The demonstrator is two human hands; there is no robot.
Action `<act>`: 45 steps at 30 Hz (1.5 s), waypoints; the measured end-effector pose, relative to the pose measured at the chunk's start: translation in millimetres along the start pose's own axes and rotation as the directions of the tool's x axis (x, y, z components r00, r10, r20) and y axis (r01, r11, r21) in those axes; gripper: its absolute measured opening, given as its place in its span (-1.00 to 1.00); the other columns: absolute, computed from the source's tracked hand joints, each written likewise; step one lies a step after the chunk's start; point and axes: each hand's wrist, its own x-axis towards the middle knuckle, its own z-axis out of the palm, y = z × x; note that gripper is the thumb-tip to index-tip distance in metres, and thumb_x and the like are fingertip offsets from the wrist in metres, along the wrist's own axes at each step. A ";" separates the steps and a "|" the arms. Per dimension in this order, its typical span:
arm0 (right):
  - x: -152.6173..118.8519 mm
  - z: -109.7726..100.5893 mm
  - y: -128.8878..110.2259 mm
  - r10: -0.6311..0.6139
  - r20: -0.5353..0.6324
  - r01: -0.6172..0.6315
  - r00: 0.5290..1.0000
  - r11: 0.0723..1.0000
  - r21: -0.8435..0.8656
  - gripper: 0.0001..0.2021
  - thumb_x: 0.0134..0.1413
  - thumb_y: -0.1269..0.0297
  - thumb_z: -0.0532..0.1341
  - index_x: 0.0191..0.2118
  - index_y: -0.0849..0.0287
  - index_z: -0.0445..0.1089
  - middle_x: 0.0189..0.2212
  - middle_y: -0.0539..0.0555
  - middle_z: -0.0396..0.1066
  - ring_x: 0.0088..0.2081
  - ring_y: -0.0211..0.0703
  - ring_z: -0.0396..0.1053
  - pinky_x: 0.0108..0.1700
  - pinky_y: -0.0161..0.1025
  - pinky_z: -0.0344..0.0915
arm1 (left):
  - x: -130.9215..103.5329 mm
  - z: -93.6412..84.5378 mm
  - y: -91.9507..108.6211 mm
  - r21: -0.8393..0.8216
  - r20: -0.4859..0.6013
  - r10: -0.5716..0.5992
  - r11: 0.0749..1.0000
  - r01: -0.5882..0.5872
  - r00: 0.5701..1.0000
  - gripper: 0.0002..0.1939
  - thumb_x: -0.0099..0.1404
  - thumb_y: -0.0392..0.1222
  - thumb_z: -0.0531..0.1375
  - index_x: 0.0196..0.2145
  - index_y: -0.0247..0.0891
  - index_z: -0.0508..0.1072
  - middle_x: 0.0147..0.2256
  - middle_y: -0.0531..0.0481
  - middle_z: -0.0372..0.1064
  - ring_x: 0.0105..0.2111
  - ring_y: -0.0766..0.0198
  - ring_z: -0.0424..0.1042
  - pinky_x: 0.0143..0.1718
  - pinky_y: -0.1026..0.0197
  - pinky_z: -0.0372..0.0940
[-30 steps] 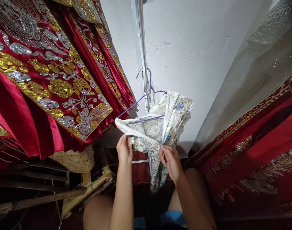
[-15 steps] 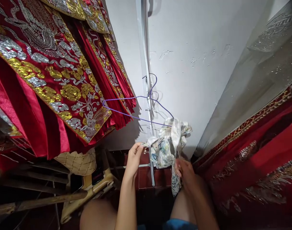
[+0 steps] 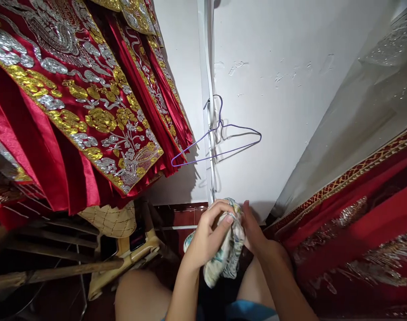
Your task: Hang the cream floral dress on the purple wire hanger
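Bunched in front of my lap is a white patterned cloth (image 3: pixel 228 254) with green and blue-grey marks. My left hand (image 3: pixel 213 234) is closed on it, thumb and fingers pinching its upper part. At the cloth's right side is my right hand (image 3: pixel 253 227), its thumb pointing up; the cloth hides most of its fingers, so I cannot tell how firmly they grip. Above both hands a purple wire hanger (image 3: pixel 220 127) hangs bare from a white metal post (image 3: pixel 206 58), apart from the cloth.
Red garments with gold and silver sequins (image 3: pixel 99 118) hang on the left. More red beaded cloth (image 3: pixel 364 223) stands close on the right, under clear plastic (image 3: pixel 353 102). A bamboo chair (image 3: pixel 123 263) is at lower left. A white wall (image 3: pixel 263 53) rises ahead above red floor tiles (image 3: pixel 185 217).
The patterned cloth has come off the hanger and down toward my lap. Both hands have drawn together around it. The hanger now hangs level on the post.
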 end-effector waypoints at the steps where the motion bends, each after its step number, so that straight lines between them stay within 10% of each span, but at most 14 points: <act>1: 4.7 4.5 -5.8 0.058 0.053 -0.059 0.997 0.998 0.022 -0.15 0.03 -0.55 -0.14 -0.17 0.12 0.51 -0.34 0.19 0.52 -0.16 0.12 0.49 -0.18 -0.06 0.43 | 0.8 -2.6 5.1 0.082 0.031 0.011 0.996 -0.014 0.999 -0.85 0.43 -0.11 0.14 -0.24 -0.19 0.46 -0.22 -0.08 0.34 -0.16 0.15 0.33 -0.05 0.18 0.21; 5: 22.6 8.7 -33.2 0.174 0.282 -0.159 0.943 0.984 -0.075 -0.29 0.06 -0.45 0.05 -0.17 0.15 0.50 -0.36 0.17 0.52 -0.22 0.08 0.49 -0.21 -0.07 0.42 | 3.5 -21.5 10.2 0.283 -0.045 0.041 0.959 -0.026 0.998 -0.81 0.47 -0.11 0.06 -0.21 -0.17 0.44 -0.14 -0.11 0.40 -0.06 0.09 0.37 0.05 0.12 0.20; 10: 35.2 10.4 -73.6 0.109 0.351 0.095 0.930 0.852 -0.515 -0.83 -0.09 0.23 0.42 -0.37 0.16 0.49 -0.45 0.03 0.49 -0.37 -0.09 0.42 -0.29 -0.22 0.36 | 0.2 -51.1 -12.7 0.244 -0.108 -0.021 0.969 0.047 0.994 -0.54 0.35 -0.08 0.23 0.17 -0.08 0.30 0.23 -0.14 0.22 0.29 0.02 0.13 0.28 0.07 0.03; 14: 51.2 13.4 -105.5 -0.215 0.365 0.393 0.906 0.749 -0.534 -0.84 -0.06 0.41 0.26 -0.29 0.19 0.55 -0.35 0.07 0.54 -0.27 -0.02 0.47 -0.23 -0.19 0.38 | -11.8 -71.5 -31.7 0.340 0.175 -0.318 0.908 0.245 0.932 -0.73 0.34 -0.04 0.18 -0.11 -0.24 0.48 -0.12 -0.10 0.50 -0.10 0.03 0.45 -0.07 0.14 0.30; 17: 78.6 -1.0 -117.9 -0.606 0.207 0.585 0.768 0.532 -0.613 -0.69 -0.05 0.44 0.19 -0.18 0.15 0.59 -0.22 0.09 0.57 -0.11 0.05 0.48 -0.04 -0.08 0.37 | -20.9 -88.1 -34.8 0.589 0.145 -0.406 0.768 0.251 0.902 -0.78 0.38 -0.11 0.09 -0.32 -0.24 0.46 -0.29 -0.03 0.52 -0.26 0.07 0.46 -0.21 0.18 0.25; 20: 115.4 -27.0 -115.6 -0.742 0.144 0.611 0.655 0.407 -0.679 -0.66 -0.04 0.41 0.17 -0.13 0.15 0.58 -0.12 0.11 0.57 0.03 0.06 0.44 0.11 -0.06 0.29 | -23.4 -107.9 -26.1 0.758 0.065 -0.407 0.614 0.220 0.911 -0.76 0.40 -0.14 0.02 -0.33 -0.21 0.44 -0.34 -0.04 0.51 -0.32 0.08 0.46 -0.25 0.18 0.20; 26: 146.7 -68.8 -101.4 -0.571 0.073 0.372 0.818 0.429 -0.823 -0.68 0.14 0.03 0.20 -0.44 0.17 0.44 -0.44 0.09 0.49 -0.33 -0.06 0.42 -0.17 -0.15 0.32 | -5.1 -145.7 -4.7 0.924 -0.043 -0.290 0.353 0.149 0.956 -0.65 0.40 0.04 0.06 -0.34 -0.21 0.51 -0.23 -0.22 0.54 -0.15 -0.08 0.48 -0.05 0.01 0.23; 32: 101.1 -88.9 -108.3 -0.651 -0.104 0.231 0.752 0.408 -0.883 -0.55 0.10 -0.13 0.22 -0.56 0.13 0.21 -0.62 -0.03 0.23 -0.51 -0.20 0.19 -0.46 -0.26 0.12 | 27.8 -158.5 9.6 0.734 -0.130 0.120 0.679 0.015 0.984 -0.80 0.26 -0.04 0.24 -0.30 -0.17 0.60 -0.13 -0.16 0.57 -0.06 -0.07 0.48 0.11 0.00 0.25; 36: 79.4 -82.2 -109.2 -0.640 -0.112 0.234 0.760 0.430 -0.872 -0.59 0.09 -0.09 0.23 -0.53 0.16 0.30 -0.58 0.01 0.32 -0.48 -0.16 0.26 -0.45 -0.26 0.16 | 56.1 -147.6 25.5 0.705 -0.165 0.263 0.705 -0.072 0.951 -0.82 0.31 -0.12 0.17 -0.24 -0.18 0.56 0.01 -0.13 0.52 0.09 -0.03 0.41 0.19 0.02 0.19; 41: 61.0 -57.9 -100.9 -0.486 0.080 0.323 0.871 0.442 -0.836 -0.65 0.19 -0.03 0.18 -0.38 0.17 0.46 -0.43 0.07 0.48 -0.34 -0.07 0.42 -0.29 -0.22 0.30 | 105.2 -133.0 35.4 0.752 -0.110 0.323 0.645 -0.134 0.940 -0.88 0.30 -0.26 0.13 -0.22 -0.20 0.46 -0.01 -0.16 0.50 -0.01 0.03 0.44 0.09 0.03 0.23; 45: 36.7 -60.2 -105.9 -0.511 0.126 0.339 0.850 0.349 -0.873 -0.52 0.12 0.09 0.28 0.16 0.03 0.43 0.02 0.14 0.49 0.04 0.14 0.43 0.01 -0.08 0.33 | 130.0 -136.1 25.0 0.757 -0.073 0.350 0.629 -0.177 0.934 -0.72 0.20 -0.38 0.15 -0.14 -0.18 0.50 -0.18 -0.12 0.53 -0.16 0.05 0.45 -0.01 0.07 0.27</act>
